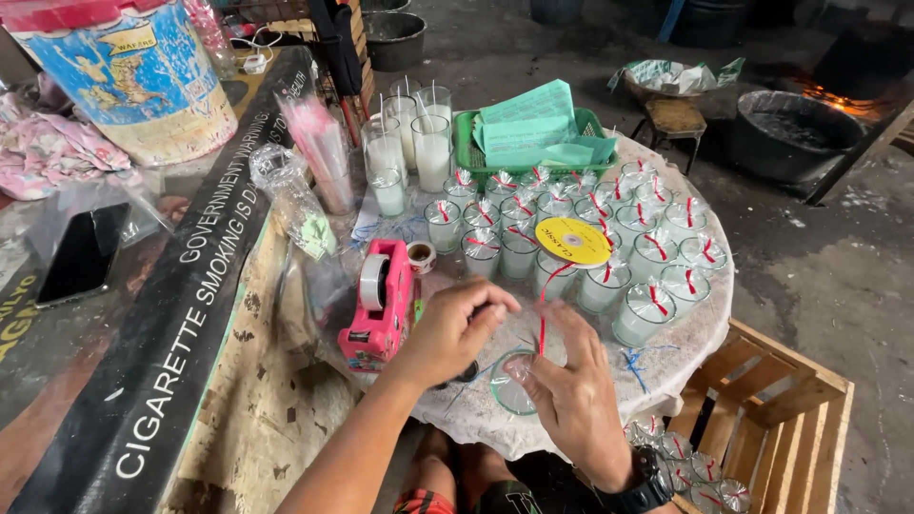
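Red ribbon (543, 319) was pinched by the left hand (455, 328) and right hand (571, 395), fingers curled, above a wrapped glass candle (514, 381) at the round table's (666, 366) near edge, beside a pink tape dispenser (381, 309).

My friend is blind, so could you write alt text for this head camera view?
Two hands, the left hand and right hand, pull a red ribbon over a clear-wrapped glass candle on a round table. Behind stand many wrapped candles, a yellow ribbon spool, a pink tape dispenser and a green basket.
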